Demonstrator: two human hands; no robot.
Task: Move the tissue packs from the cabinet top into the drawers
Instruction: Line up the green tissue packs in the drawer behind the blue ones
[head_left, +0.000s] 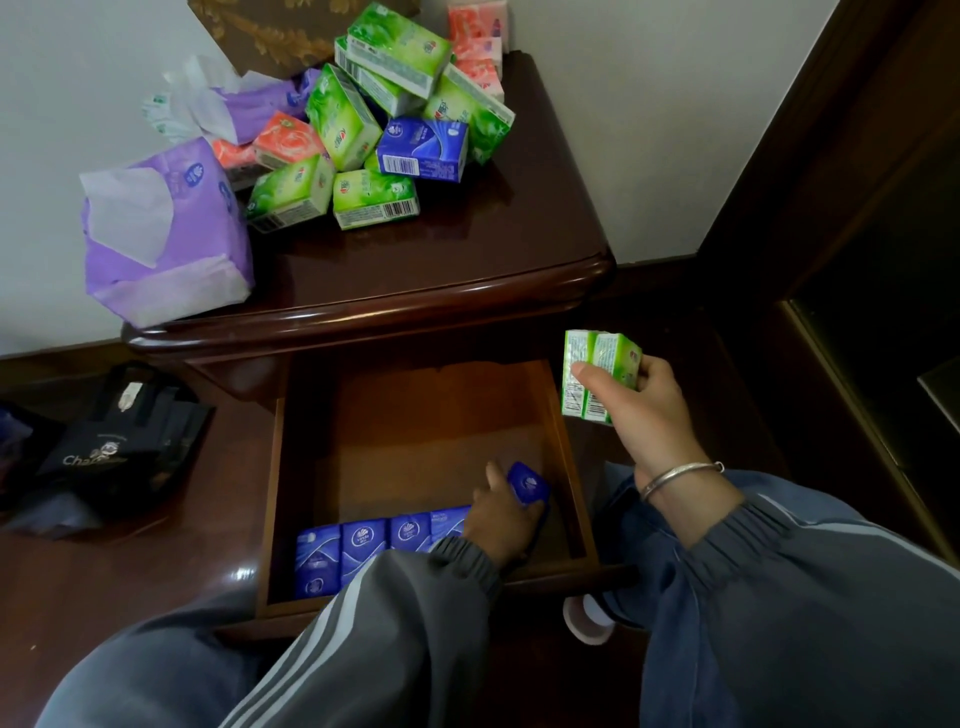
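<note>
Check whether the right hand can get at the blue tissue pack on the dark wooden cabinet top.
Probably not: the right hand grips two green tissue packs. The blue tissue pack lies exposed at the pile's front.

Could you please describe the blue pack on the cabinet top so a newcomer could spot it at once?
On the dark cabinet top, a heap of tissue packs sits toward the back. The blue pack lies at the heap's front, just behind a flat green pack. It is the only blue one there; its neighbours are green, pink or purple.
</note>
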